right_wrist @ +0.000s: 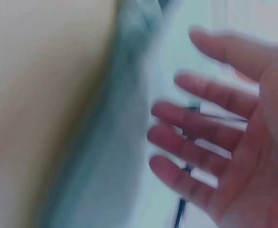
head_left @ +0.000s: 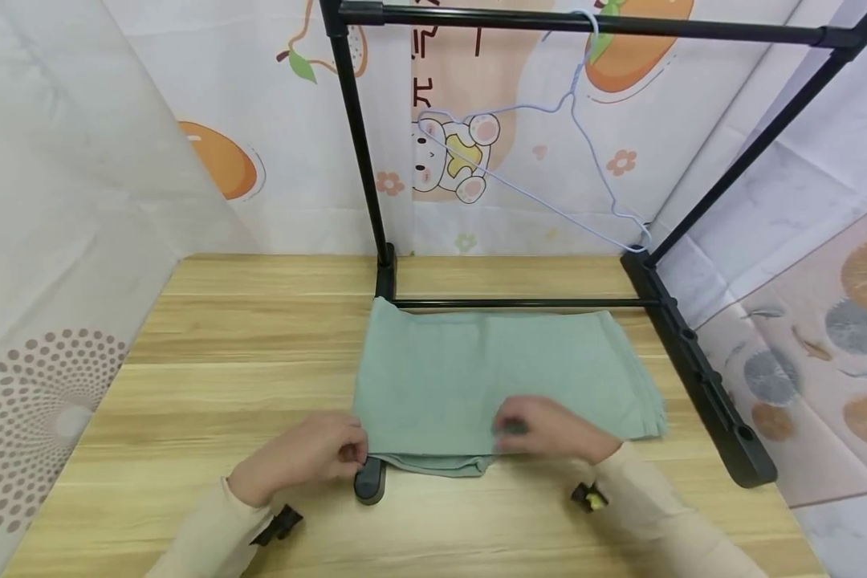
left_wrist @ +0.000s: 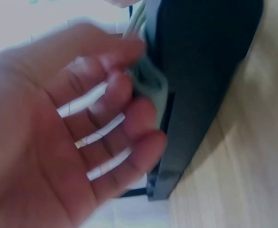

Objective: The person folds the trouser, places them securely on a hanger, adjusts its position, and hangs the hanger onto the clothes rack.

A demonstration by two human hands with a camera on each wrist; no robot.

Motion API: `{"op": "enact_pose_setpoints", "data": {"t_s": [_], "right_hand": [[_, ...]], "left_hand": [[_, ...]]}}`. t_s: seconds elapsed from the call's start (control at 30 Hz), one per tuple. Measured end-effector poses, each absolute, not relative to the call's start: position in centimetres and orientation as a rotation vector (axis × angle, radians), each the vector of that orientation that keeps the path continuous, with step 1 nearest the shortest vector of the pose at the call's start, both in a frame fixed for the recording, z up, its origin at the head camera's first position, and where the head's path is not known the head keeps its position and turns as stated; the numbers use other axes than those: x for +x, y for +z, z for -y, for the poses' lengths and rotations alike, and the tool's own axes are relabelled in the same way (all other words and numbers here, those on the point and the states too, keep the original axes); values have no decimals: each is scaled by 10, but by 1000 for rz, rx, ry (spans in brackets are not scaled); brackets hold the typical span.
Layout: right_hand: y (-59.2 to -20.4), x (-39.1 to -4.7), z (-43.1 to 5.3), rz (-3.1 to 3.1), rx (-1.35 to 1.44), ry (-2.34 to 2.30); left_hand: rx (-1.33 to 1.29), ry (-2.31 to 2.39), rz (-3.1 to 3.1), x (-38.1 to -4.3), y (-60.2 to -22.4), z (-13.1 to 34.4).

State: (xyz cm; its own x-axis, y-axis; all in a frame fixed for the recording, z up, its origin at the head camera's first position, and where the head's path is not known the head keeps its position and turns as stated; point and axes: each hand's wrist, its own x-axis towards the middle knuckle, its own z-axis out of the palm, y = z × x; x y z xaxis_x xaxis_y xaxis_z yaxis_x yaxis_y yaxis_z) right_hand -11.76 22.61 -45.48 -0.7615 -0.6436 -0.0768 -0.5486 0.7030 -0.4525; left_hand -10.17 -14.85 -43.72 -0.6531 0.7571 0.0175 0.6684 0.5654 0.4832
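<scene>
A sage-green folded cloth (head_left: pixel 433 377) lies over the base of a black rack, its layered edges showing at the front and right. My left hand (head_left: pixel 321 453) is at its front left corner; in the left wrist view the thumb and index finger of that hand (left_wrist: pixel 77 109) pinch a fold of the cloth (left_wrist: pixel 151 85). Over the middle of the cloth hovers my right hand (head_left: pixel 549 429), blurred in the head view. The right wrist view shows that hand (right_wrist: pixel 224 128) with fingers apart and nothing held, beside the blurred cloth (right_wrist: pixel 106 137).
The black rack (head_left: pixel 364 144) stands around the cloth, with a foot (head_left: pixel 370 482) poking out at front left and another foot (head_left: pixel 722 417) at right. A light blue wire hanger (head_left: pixel 527 193) hangs from its top bar. Wood-grain tabletop (head_left: pixel 246 353) extends left.
</scene>
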Motion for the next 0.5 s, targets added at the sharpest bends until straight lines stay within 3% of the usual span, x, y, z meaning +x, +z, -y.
{"op": "enact_pose_setpoints", "data": {"t_s": [0.23, 0.5], "right_hand": [[-432, -189, -306, -2910, -371, -693], [-436, -225, -363, -2861, 136, -652]], "left_hand": [[757, 1024, -2618, -161, -425, 155], [589, 963, -2731, -231, -429, 145]]}}
